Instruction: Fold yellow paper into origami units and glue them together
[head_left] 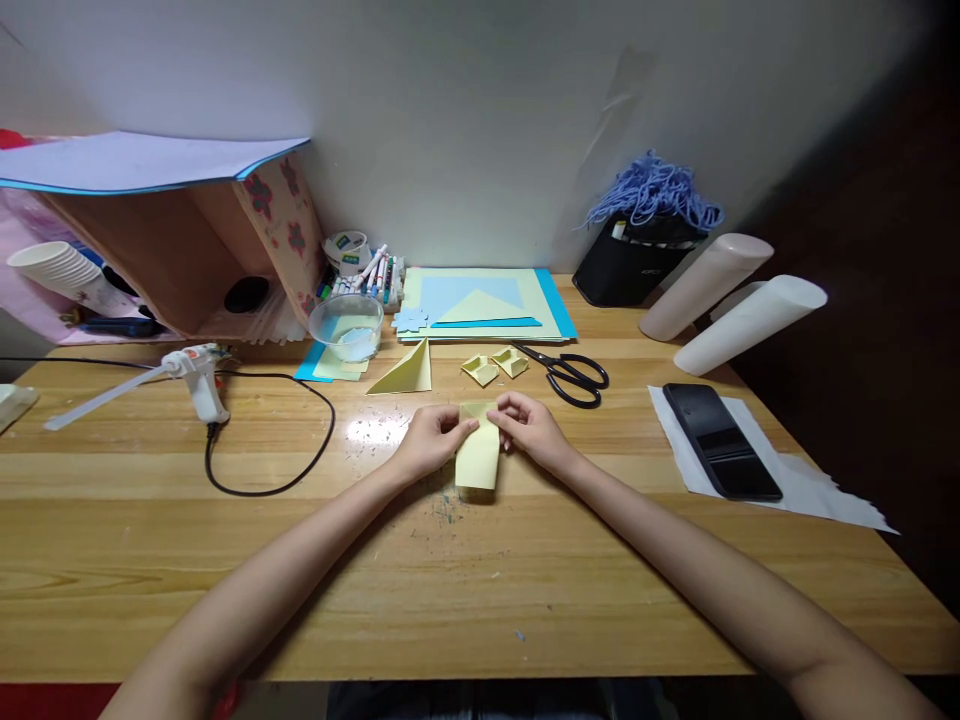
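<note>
A pale yellow strip of paper (pixel 477 462) is held above the wooden table, its upper end folded. My left hand (pixel 433 440) pinches its left edge, thumb on the front. On the right edge, my right hand (pixel 528 430) grips the upper part between thumb and fingers. Just beyond are two small folded yellow paper pieces (pixel 480 370), with black-handled scissors (pixel 574 378) to their right. A folded yellow triangle of paper (pixel 409 372) stands to their left.
A white glue gun (pixel 201 385) with a looping black cable lies left. Behind are a clear bowl (pixel 346 325), markers (pixel 381 275) and stacked coloured sheets (pixel 559 300). A phone (pixel 720 440) on white paper, paper rolls (pixel 750 325) and a black holder (pixel 626 270) occupy the right.
</note>
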